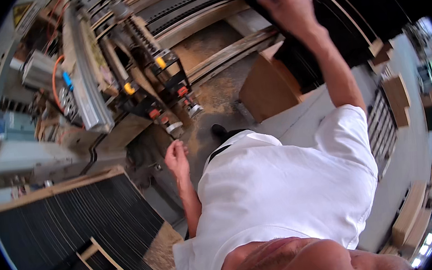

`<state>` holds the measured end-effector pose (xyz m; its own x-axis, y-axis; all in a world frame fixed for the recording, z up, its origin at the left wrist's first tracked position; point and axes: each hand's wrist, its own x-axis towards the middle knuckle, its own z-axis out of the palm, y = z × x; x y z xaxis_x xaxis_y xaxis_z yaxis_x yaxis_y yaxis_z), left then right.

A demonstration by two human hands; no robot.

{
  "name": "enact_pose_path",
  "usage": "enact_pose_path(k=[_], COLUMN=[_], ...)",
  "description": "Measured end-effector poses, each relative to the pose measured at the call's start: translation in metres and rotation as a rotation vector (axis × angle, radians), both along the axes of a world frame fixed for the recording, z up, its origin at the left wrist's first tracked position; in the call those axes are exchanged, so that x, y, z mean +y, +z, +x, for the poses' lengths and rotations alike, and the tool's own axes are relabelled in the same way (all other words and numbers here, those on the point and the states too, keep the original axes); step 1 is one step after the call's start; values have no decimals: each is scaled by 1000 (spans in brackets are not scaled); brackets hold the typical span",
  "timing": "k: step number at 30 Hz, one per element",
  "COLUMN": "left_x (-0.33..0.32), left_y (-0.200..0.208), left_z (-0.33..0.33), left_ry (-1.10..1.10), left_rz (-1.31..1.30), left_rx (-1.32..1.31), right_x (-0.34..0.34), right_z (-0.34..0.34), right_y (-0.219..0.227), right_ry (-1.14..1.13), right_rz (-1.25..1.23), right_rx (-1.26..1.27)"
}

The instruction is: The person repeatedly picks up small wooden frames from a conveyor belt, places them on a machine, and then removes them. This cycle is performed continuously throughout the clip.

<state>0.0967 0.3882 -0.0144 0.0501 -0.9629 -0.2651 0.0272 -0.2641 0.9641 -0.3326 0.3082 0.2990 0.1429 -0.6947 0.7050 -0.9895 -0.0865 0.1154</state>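
Observation:
My right hand (pixel 287 6) reaches up at the far right, over the near end of a pile of black slats or panels (pixel 302 61). Its fingers look spread, though motion smears them, and I cannot make out a grip on any piece. Low in front of my body, my left hand (pixel 178 159) has its fingers curled together, with nothing visible in them. Nearest to it is a machine's red-and-black tool head (pixel 165 120), just beyond the fingertips. A second such head (pixel 188 101) sits to its right.
A brown cardboard box (pixel 268 88) stands below the black pile. Machine rails (pixel 215 20) cross the far side above a dusty floor. At the lower left, dark slats (pixel 68 217) form a broad stack with a small wooden frame (pixel 103 260) on top. Wooden boards (pixel 411 215) lie at right.

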Motion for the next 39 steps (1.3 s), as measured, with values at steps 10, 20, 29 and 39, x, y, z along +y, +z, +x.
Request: enact_pose_path(k=[10, 20, 29, 39], left_x=[-57, -56, -176, -460], left_y=[-28, -58, 3, 49], left_z=[3, 33, -12, -94], left_ry=[-360, -140, -21, 113], left_rz=[-38, 98, -9, -1], left_rx=[-205, -150, 54, 231], right_x=[133, -35, -179, -245], right_z=[-193, -18, 61, 6], right_y=[22, 8, -81, -126], right_ry=[-655, 80, 377, 313], right_rz=[328, 207, 434, 502], right_rx=[-310, -550, -634, -750])
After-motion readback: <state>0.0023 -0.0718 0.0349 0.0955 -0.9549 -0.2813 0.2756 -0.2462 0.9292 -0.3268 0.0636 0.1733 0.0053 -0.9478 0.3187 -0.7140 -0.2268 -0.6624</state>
